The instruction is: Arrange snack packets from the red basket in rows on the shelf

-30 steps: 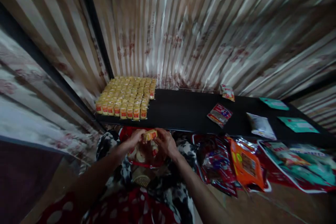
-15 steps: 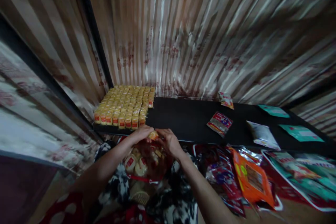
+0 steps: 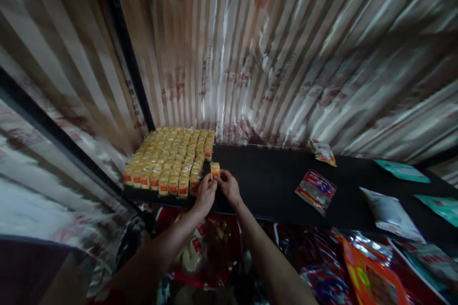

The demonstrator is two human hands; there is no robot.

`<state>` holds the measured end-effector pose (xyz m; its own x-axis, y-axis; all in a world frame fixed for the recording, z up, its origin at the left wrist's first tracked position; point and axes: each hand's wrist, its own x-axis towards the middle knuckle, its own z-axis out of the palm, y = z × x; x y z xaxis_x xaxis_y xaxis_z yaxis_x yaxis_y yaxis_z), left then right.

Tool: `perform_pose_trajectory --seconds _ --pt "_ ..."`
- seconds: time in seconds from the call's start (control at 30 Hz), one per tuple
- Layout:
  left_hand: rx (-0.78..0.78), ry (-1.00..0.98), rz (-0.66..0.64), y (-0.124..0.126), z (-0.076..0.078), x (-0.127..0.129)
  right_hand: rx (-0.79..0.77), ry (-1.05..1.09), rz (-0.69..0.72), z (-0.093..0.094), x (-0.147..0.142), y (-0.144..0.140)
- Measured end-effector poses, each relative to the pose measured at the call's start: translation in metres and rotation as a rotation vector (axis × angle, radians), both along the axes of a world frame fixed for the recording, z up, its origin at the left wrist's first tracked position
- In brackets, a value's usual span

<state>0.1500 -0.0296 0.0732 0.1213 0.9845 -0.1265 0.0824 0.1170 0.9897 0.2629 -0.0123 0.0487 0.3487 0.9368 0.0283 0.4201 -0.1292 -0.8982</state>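
A small yellow packet with a red label [image 3: 215,169] stands on the black shelf [image 3: 265,186], just right of a dense block of several like packets [image 3: 168,162]. My left hand [image 3: 205,195] and my right hand [image 3: 228,188] both have their fingertips on this packet, one on each side. Below my forearms lies a red bag [image 3: 203,252] with more small packets inside.
Corrugated metal sheets form the wall behind the shelf. On the shelf to the right lie a red-and-white sachet [image 3: 316,190], a small packet [image 3: 322,151], a white pouch [image 3: 390,214] and teal packs [image 3: 402,170]. Orange and red snack bags [image 3: 372,281] lie below right.
Both hands rose from the red bag to the shelf, carrying the yellow packet, and now hold it beside the block of packets. The view tilted upward.
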Motion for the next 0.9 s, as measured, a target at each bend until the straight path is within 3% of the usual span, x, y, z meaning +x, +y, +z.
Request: perform_pose_trajectory --seconds 0.13,0.3,0.47,0.6,0.9 --pt "0.035 0.139 0.000 0.016 -0.009 0.011 -0.034 -0.060 -0.066 -0.003 -0.005 0.028" --pt "-0.026 0.154 0.027 0.035 -0.016 0.021 -0.034 -0.169 -0.093 -0.004 -0.008 0.052" --pt "-0.036 0.157 0.080 0.046 -0.022 0.026 -0.099 -0.283 -0.039 -0.003 -0.012 0.067" --pt "-0.023 0.107 0.110 0.052 -0.030 0.028 -0.066 -0.320 -0.013 -0.006 -0.013 0.074" --pt "-0.030 -0.007 0.127 0.050 -0.035 0.031 0.129 -0.109 -0.069 -0.020 -0.013 0.075"
